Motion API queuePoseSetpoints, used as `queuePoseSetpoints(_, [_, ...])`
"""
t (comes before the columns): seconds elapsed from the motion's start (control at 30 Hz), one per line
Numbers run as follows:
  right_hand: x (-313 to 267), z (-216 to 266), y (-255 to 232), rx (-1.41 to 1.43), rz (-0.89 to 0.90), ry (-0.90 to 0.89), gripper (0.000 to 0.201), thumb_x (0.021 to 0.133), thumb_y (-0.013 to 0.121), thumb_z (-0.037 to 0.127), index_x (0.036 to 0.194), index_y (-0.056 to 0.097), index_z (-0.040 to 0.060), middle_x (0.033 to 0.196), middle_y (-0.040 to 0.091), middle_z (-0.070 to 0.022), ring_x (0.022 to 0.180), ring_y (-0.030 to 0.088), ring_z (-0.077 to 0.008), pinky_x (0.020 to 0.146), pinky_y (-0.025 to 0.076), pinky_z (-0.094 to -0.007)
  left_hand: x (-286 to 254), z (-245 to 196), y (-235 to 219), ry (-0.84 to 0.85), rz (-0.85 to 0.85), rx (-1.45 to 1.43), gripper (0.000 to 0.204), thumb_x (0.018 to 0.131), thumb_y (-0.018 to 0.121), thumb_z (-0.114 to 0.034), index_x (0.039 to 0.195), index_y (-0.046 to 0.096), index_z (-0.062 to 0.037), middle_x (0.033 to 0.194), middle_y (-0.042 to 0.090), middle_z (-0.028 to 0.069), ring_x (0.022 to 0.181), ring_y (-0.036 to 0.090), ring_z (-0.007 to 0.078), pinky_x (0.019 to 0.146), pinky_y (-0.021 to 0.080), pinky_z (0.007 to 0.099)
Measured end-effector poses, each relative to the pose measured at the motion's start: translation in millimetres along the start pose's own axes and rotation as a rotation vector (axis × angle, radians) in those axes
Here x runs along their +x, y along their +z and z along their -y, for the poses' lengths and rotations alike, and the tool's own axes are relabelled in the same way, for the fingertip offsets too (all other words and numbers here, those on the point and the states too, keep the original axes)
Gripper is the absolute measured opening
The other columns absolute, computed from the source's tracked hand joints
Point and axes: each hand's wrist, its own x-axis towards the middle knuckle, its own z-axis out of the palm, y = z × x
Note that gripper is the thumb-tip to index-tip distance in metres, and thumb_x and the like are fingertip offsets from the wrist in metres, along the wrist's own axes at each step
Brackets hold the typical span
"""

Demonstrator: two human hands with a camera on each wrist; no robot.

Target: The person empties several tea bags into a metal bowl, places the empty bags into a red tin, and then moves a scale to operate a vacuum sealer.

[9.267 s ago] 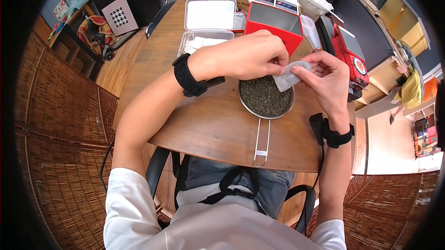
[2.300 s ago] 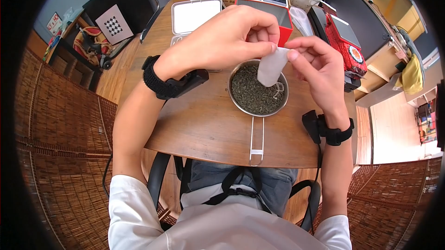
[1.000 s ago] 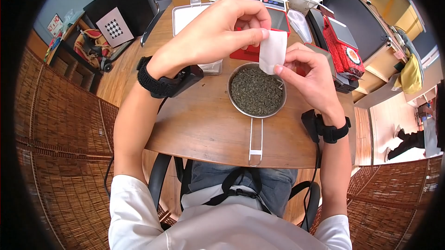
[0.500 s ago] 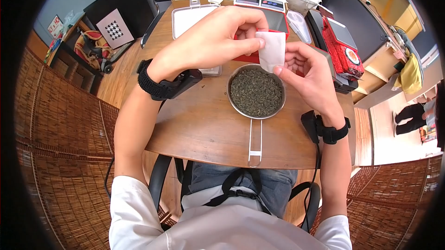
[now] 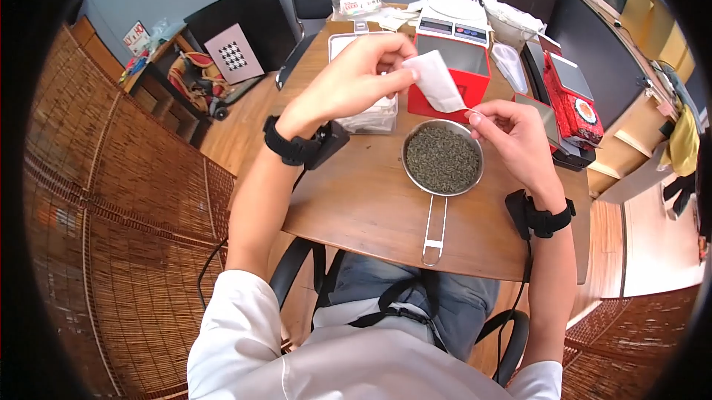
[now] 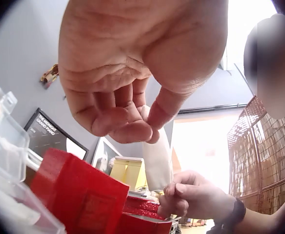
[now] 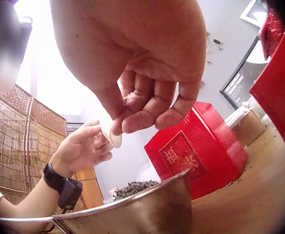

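A small white drawstring tea bag [image 5: 434,82] hangs tilted above a steel pan [image 5: 410,179] of dried tea leaves [image 5: 443,156]. My left hand [image 5: 371,70] pinches the bag's upper left end between thumb and fingers. Drawn out from its lower right corner is a thin string, its end pinched by my right thumb and forefinger; that right hand [image 5: 515,139] is beside the pan's right rim. In the left wrist view the bag [image 6: 157,163] spans the space between both hands. Seen from the right wrist, the bag [image 7: 111,129] is partly hidden behind the fingers.
An open red tin [image 5: 475,92] stands right behind the pan, with a white kitchen scale [image 5: 454,14] beyond it. Left of the tin is a clear plastic box [image 5: 378,122] with white bags. A red package [image 5: 575,107] lies at right. The pan's wire handle [image 5: 435,233] points toward the table's front edge.
My right hand has moved from the bag's lower corner out to the right, stretching the string. The bag now tilts more. Earlier the string hung in loops over the leaves. The head view has shifted.
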Motion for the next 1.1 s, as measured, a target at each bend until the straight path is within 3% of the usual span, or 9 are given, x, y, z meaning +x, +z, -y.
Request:
queuePoseSetpoints(0.37, [-0.6, 3.3, -4.1, -0.092, 0.085, 0.003, 0.019, 0.096, 0.066, 0.013, 0.095, 0.072, -0.0055, 0.078, 0.07, -0.0031, 0.071, 0.064, -0.0067, 0.065, 0.052, -0.0227, -40.5, 47.7, -38.4, -0.222, -0.35, 0.017, 0.017, 0.093, 0.066, -0.016, 0.094, 0.066, 0.0009, 0.076, 0.068, 0.0029, 0.063, 0.059, 0.008, 0.055, 0.046, 0.0276])
queuePoseSetpoints(0.43, [-1.4, 5.5, -4.7, -0.092, 0.085, -0.011, 0.019, 0.095, 0.066, 0.012, 0.095, 0.072, -0.0056, 0.078, 0.07, -0.0031, 0.071, 0.064, -0.0067, 0.065, 0.052, -0.0227, -44.5, 43.7, -38.7, -0.399, -0.381, 0.409, 0.027, 0.09, 0.069, -0.023, 0.081, 0.067, 0.0022, 0.066, 0.066, 0.0059, 0.061, 0.06, 0.0099, 0.057, 0.048, 0.0319])
queuePoseSetpoints(0.47, [-2.0, 6.0, -5.0, -0.094, 0.087, -0.021, 0.019, 0.095, 0.066, 0.012, 0.095, 0.072, -0.0057, 0.078, 0.07, -0.0031, 0.071, 0.064, -0.0067, 0.066, 0.052, -0.0227, -48.9, 42.4, -34.5, -0.459, -0.435, 0.609, 0.035, 0.088, 0.07, -0.028, 0.074, 0.066, 0.0038, 0.062, 0.066, 0.0102, 0.062, 0.065, 0.0188, 0.061, 0.051, 0.0364])
queuePoseSetpoints(0.57, [-1.9, 0.9, -2.1, -0.057, 0.042, -0.086, 0.021, 0.093, 0.067, 0.014, 0.094, 0.073, -0.0062, 0.072, 0.07, -0.0065, 0.067, 0.065, -0.0089, 0.063, 0.052, -0.0252, -56.3, 48.3, -29.3, -0.362, -0.566, 0.817, 0.033, 0.088, 0.069, -0.027, 0.081, 0.068, 0.0051, 0.066, 0.068, 0.0139, 0.064, 0.067, 0.0304, 0.062, 0.052, 0.0398])
queuePoseSetpoints(0.63, [-2.4, 2.5, -2.9, -0.069, 0.045, -0.079, 0.021, 0.093, 0.067, 0.014, 0.094, 0.073, -0.0062, 0.072, 0.07, -0.0066, 0.067, 0.065, -0.0089, 0.063, 0.052, -0.0251, -54.9, 44.9, -22.9, -0.363, -0.561, 0.796, 0.031, 0.09, 0.066, -0.025, 0.085, 0.07, 0.0044, 0.073, 0.069, 0.0184, 0.072, 0.068, 0.0358, 0.066, 0.052, 0.0415])
queuePoseSetpoints(0.7, [-2.4, 5.8, -3.2, -0.084, 0.052, -0.075, 0.021, 0.092, 0.067, 0.013, 0.094, 0.073, -0.0062, 0.072, 0.07, -0.0066, 0.066, 0.065, -0.009, 0.063, 0.052, -0.0251, -55.0, 56.1, -19.7, 0.029, -0.564, 0.728, 0.029, 0.093, 0.062, -0.024, 0.087, 0.069, 0.0042, 0.077, 0.069, 0.0199, 0.077, 0.068, 0.0332, 0.071, 0.052, 0.0408])
queuePoseSetpoints(0.73, [-3.1, 7.5, -3.3, -0.094, 0.049, -0.065, 0.021, 0.092, 0.067, 0.013, 0.093, 0.073, -0.0062, 0.072, 0.071, -0.0068, 0.067, 0.066, -0.0091, 0.063, 0.052, -0.0252, -55.4, 57.3, -19.4, 0.029, -0.567, 0.727, 0.029, 0.093, 0.062, -0.024, 0.087, 0.069, 0.0042, 0.077, 0.069, 0.0199, 0.077, 0.068, 0.0332, 0.071, 0.052, 0.0408])
queuePoseSetpoints(0.93, [-3.7, 5.7, -2.5, -0.066, 0.034, -0.064, 0.021, 0.092, 0.067, 0.014, 0.093, 0.073, -0.0063, 0.071, 0.07, -0.0069, 0.066, 0.065, -0.009, 0.063, 0.052, -0.0252, -58.1, 58.7, -18.1, -0.179, -0.03, 0.802, 0.031, 0.1, 0.057, -0.022, 0.094, 0.067, 0.0066, 0.088, 0.067, 0.0255, 0.083, 0.064, 0.0415, 0.074, 0.049, 0.0464])
queuePoseSetpoints(1.1, [-3.9, 6.7, -3.8, -0.064, 0.038, -0.062, 0.021, 0.092, 0.066, 0.013, 0.093, 0.073, -0.0065, 0.071, 0.07, -0.007, 0.066, 0.065, -0.0088, 0.062, 0.052, -0.0253, -57.0, 54.2, -10.8, -0.007, -0.174, 0.765, 0.033, 0.101, 0.054, -0.024, 0.091, 0.067, 0.0047, 0.085, 0.066, 0.0244, 0.081, 0.063, 0.0414, 0.073, 0.046, 0.0479])
